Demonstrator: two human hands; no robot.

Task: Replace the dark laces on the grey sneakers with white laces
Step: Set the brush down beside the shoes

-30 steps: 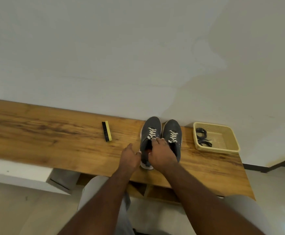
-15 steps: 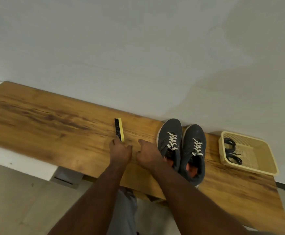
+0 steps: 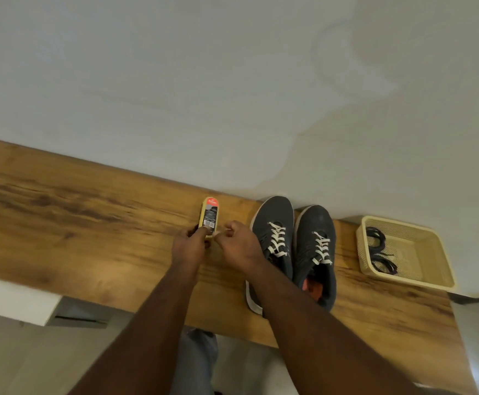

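head view: grey sneakers point(image 3: 292, 246) white-laced; left hand point(image 3: 188, 245) grips brush point(image 3: 209, 216); right hand point(image 3: 239, 242) loosely curled, empty.

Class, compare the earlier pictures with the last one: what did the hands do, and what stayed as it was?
Both hands left the sneakers and moved left. The left hand took hold of the yellow brush, now label up; the right hand touches its end. Sneakers, white laces and dark laces in the basket are unchanged.

Matt grey cloth sneakers point(image 3: 292, 246) stand on a smooth wood-grain bench point(image 3: 76, 223) beside a perforated plastic basket point(image 3: 432, 280).
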